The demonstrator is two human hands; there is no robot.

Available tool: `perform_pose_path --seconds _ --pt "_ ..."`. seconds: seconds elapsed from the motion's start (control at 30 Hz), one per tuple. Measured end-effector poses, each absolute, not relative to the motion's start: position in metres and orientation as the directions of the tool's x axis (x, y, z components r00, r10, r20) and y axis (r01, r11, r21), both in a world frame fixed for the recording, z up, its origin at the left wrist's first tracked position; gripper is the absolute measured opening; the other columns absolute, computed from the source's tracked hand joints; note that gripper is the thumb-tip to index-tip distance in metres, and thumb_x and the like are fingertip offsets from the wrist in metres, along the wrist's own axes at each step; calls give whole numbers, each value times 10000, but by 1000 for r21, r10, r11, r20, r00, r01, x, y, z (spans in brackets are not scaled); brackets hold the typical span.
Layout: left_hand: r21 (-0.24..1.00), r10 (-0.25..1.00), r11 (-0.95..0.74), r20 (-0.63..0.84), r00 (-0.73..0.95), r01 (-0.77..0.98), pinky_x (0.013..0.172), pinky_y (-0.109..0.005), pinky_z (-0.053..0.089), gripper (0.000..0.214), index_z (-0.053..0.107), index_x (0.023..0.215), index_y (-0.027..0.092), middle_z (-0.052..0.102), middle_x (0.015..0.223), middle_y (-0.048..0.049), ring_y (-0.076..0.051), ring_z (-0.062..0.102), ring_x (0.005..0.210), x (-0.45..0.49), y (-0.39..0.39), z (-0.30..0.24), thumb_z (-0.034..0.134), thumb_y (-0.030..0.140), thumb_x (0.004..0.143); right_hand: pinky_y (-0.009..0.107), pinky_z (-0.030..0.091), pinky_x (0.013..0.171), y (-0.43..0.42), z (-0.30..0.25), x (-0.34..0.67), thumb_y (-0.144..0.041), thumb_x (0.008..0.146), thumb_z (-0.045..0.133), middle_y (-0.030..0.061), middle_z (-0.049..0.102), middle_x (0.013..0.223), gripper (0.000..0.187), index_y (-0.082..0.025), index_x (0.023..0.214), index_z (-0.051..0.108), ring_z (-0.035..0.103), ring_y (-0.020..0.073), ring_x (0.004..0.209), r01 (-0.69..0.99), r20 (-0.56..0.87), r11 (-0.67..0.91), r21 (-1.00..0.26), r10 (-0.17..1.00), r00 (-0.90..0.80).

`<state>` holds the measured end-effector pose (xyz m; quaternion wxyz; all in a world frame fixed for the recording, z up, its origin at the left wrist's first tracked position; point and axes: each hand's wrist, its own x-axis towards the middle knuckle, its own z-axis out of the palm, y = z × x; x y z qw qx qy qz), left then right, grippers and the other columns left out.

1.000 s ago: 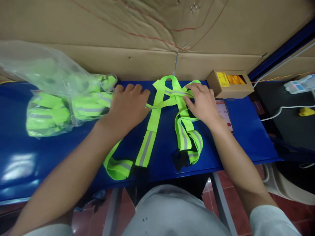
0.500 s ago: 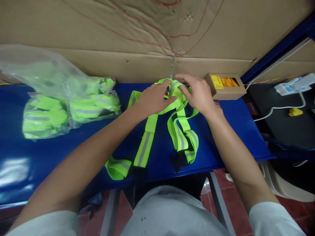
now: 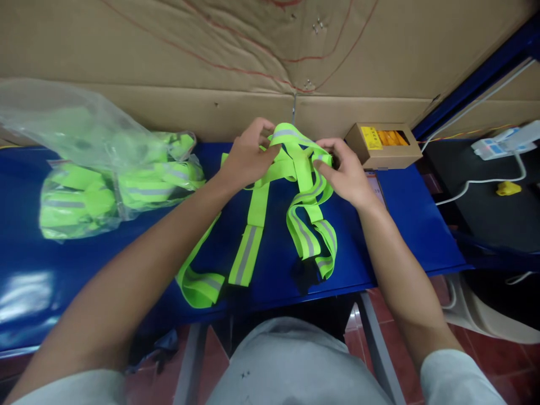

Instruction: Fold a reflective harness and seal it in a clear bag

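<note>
A fluorescent yellow-green reflective harness [image 3: 248, 256] of elastic straps with grey stripes lies in a tangle on the blue table [image 3: 405, 225]. My left hand [image 3: 250, 153] is closed on its upper left straps, fingers curled and thumb pointing right. On the other side, my right hand [image 3: 345, 173] pinches a strap between thumb and fingers. Between both hands a strap arches up in a loop. Several strap ends hang toward the table's front edge, and a black buckle [image 3: 307, 274] sits at the right-hand ends.
Clear plastic bags [image 3: 80, 199] of similar yellow-green straps lie at the left. A cardboard box [image 3: 390, 147] with an orange-filled window stands at the back right, a phone-like item [image 3: 375, 187] in front of it. Farther right are a power strip [image 3: 502, 143] and white cable. Cardboard lines the back.
My hands have moved apart, the left one leftward and the right one slightly down. The bunched straps between them have spread into a raised loop.
</note>
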<state>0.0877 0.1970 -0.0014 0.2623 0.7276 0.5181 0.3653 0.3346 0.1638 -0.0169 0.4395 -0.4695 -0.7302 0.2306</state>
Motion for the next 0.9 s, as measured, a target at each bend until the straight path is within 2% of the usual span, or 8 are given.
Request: perform_pose_path --seconds 0.13,0.33,0.43,0.53,0.63,0.7,0.8,0.9 --pt "732 964 -263 171 203 629 760 -309 516 430 581 1318 252 730 990 -9 -160 680 771 88 190 0 709 279 908 493 531 1121 165 -11 329 -373 942 637 83 723 1297 339 -269 1261 585 682 270 1255 477 504 480 -736 859 -87" --pt "775 935 -165 -73 347 609 662 -307 519 768 486 1460 268 756 1014 -33 -180 693 725 85 189 -6 840 393 791 511 506 1142 164 -13 343 -197 918 515 111 691 1322 404 -245 1316 556 656 273 1279 686 494 380 -620 869 -35" --pt "795 909 -103 -168 381 598 650 -327 541 474 608 1323 239 763 898 -46 -189 688 667 82 190 -5 733 384 889 549 511 1101 159 -13 349 -152 893 496 149 690 1304 464 -213 1347 568 657 315 1239 833 406 212 -511 914 17" --pt "738 934 -170 -92 346 653 779 -369 581 280 681 1207 236 775 902 -42 -210 723 748 81 189 -1 618 295 941 634 449 1121 151 -11 344 -147 880 521 205 639 1426 572 -175 1450 553 590 394 1338 931 308 103 -350 951 10" --pt "565 953 -263 23 303 782 985 -415 556 406 672 1268 243 780 974 -28 -247 741 959 81 188 2 623 167 872 644 291 1243 147 -4 328 -166 894 555 176 442 1675 685 -198 1574 477 381 389 1561 917 278 318 -241 928 -249" --pt "457 953 -292 63 297 840 1090 -461 517 453 643 1326 215 761 1128 -76 -295 709 1142 82 187 1 645 182 874 607 194 1299 151 2 313 -240 934 584 122 346 1749 676 -228 1599 461 277 349 1629 824 232 508 -251 858 -458" --pt "371 972 -234 86 218 899 1171 -514 464 572 572 1398 141 639 1384 -196 -384 599 1355 83 190 -4 740 313 880 584 165 1307 165 9 289 -405 1012 566 121 439 1701 610 -217 1586 485 347 337 1597 757 199 576 -310 817 -541" --pt "381 993 -98 -26 116 919 1110 -508 506 652 537 1411 134 697 1266 -189 -390 648 1286 85 197 -7 797 358 856 663 208 1234 181 11 272 -409 1034 555 195 629 1506 502 -151 1460 611 514 407 1445 850 120 476 -226 880 -460"
